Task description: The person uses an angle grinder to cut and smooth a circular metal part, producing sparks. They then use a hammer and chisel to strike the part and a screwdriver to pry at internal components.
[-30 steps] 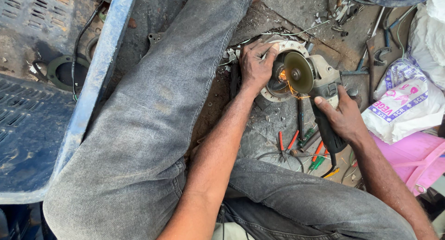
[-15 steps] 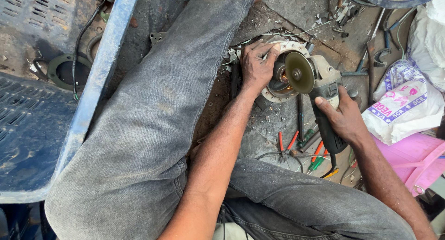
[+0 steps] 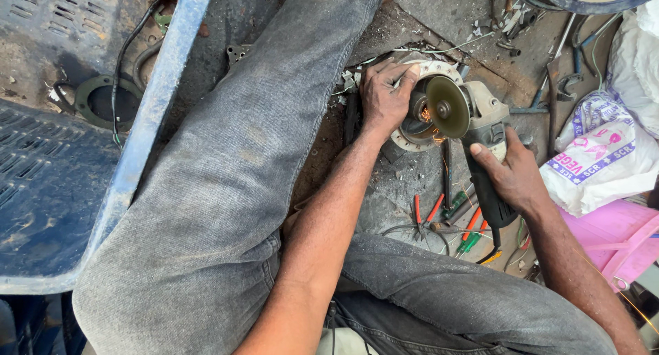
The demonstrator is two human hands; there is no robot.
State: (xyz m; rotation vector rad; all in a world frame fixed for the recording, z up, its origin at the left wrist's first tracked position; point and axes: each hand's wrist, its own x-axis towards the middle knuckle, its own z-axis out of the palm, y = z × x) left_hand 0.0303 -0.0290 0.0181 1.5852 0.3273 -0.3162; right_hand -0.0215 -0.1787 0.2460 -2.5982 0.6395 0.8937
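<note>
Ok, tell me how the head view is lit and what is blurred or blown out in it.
Head view: flat daylight, soft shadows, no hard glare. The grinder disc is smeared smooth by spin, with small orange sparks beside it on the round metal part. The left hand and right hand are sharp. The white sack is bright, near blown out; the lower left corner falls dark.

Figure: The person's own body seen from the head camera — bare forearms and denim-clad legs.

The left hand (image 3: 384, 98) and right hand (image 3: 508, 173) are bare, without gloves, rings or a watch; both forearms are uncovered, with no sleeve showing along their visible length. The jeans (image 3: 226, 190) are faded grey-blue denim, paler and dusty along the thigh and knee, with worn creases and a stitched seam running near the lower leg.
</note>
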